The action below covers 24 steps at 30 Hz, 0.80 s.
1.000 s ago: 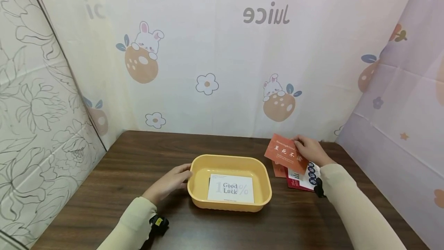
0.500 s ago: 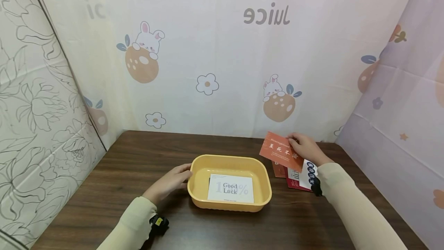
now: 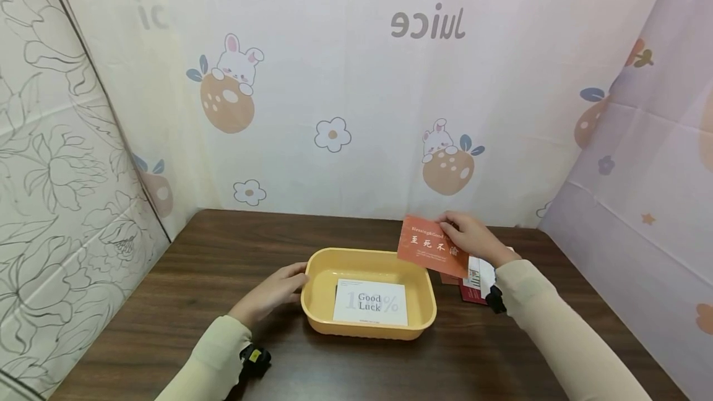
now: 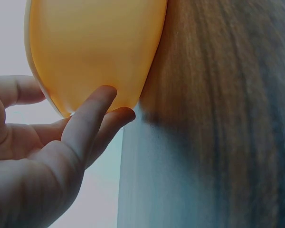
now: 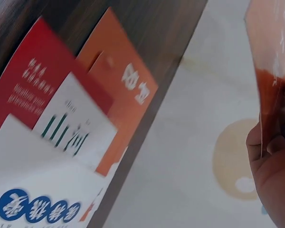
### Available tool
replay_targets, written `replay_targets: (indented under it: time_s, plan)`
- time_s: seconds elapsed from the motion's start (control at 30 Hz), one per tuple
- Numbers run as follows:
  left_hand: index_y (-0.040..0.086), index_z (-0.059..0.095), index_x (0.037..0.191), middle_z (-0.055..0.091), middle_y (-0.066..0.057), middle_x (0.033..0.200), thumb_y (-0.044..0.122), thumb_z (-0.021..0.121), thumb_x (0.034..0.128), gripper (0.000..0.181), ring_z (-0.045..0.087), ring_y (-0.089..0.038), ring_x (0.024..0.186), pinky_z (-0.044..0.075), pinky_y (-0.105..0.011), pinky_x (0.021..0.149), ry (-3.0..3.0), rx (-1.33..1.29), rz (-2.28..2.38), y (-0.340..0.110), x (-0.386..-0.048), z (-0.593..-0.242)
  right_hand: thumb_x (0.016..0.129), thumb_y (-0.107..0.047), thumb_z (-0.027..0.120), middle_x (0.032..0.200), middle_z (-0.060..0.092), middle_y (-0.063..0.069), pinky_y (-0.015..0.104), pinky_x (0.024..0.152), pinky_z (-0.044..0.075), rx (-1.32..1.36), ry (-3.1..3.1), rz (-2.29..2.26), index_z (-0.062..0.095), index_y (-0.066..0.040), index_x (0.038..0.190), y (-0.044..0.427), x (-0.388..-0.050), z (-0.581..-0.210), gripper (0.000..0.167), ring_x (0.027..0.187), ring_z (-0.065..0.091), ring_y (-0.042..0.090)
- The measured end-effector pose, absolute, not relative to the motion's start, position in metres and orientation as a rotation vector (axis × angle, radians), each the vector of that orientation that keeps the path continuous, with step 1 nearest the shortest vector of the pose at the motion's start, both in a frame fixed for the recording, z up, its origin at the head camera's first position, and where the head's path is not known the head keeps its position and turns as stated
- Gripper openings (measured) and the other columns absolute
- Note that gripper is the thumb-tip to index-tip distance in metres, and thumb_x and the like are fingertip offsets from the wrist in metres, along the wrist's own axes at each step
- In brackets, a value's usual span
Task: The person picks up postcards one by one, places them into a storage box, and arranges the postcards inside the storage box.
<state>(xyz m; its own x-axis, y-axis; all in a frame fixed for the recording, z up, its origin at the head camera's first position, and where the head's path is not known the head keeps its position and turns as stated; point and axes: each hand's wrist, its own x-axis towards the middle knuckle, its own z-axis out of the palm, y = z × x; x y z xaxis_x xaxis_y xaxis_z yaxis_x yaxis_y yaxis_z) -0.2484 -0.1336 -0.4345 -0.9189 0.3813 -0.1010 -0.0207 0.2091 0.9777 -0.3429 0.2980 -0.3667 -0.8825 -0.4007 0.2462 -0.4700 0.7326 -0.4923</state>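
Observation:
My right hand (image 3: 473, 237) pinches an orange card (image 3: 427, 245) with white lettering by its upper right corner. The card hangs tilted over the right rear corner of a yellow plastic basin (image 3: 314, 293). In the right wrist view, the held card (image 5: 273, 42) is seen nearly edge-on, gripped between thumb and fingers. A white "Good Luck" card (image 3: 370, 302) lies flat in the basin, on top of something dark that barely shows. My left hand (image 3: 273, 293) rests against the basin's left end. Its fingers (image 4: 92, 111), fairly straight, touch the outside wall in the left wrist view.
Right of the basin, several overlapping cards lie on the dark wooden table (image 3: 250, 234): a red card (image 5: 26, 78), an orange card (image 5: 128, 71) and white cards (image 5: 42, 166). A patterned curtain (image 3: 334, 79) closes off the table's far edge.
My right hand has moved left with the orange card, from above the other cards to the basin's right rear corner. The left hand and basin have stayed put.

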Motion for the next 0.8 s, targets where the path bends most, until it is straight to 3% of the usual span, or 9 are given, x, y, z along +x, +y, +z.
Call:
replay_targets:
  time_s: [0.6, 0.8]
  plan:
    - [-0.006, 0.036, 0.15, 0.045, -0.026, 0.147, 0.02, 0.044, 0.1063, 0.052, 0.053, -0.034, 0.126, 0.052, -0.046, 0.096, 2.159, 0.345, 1.767, -0.134, -0.248, -0.436, 0.102, -0.006, 0.055, 0.104, 0.067, 0.004, 0.038, 0.081, 0.055, 0.867, -2.856, 0.855, 0.071, -0.007, 0.113, 0.254, -0.326, -0.359, 0.02, 0.088, 0.058, 0.019]
    - [-0.006, 0.037, 0.15, 0.046, -0.026, 0.146, 0.02, 0.045, 0.1057, 0.052, 0.055, -0.034, 0.124, 0.053, -0.046, 0.095, 2.154, 0.339, 1.777, -0.133, -0.249, -0.435, 0.102, -0.002, 0.053, 0.109, 0.068, 0.005, 0.044, 0.087, 0.055, 0.963, -2.842, 0.857, 0.071, -0.006, 0.116, 0.245, -0.324, -0.358, 0.023, 0.093, 0.059, 0.021]
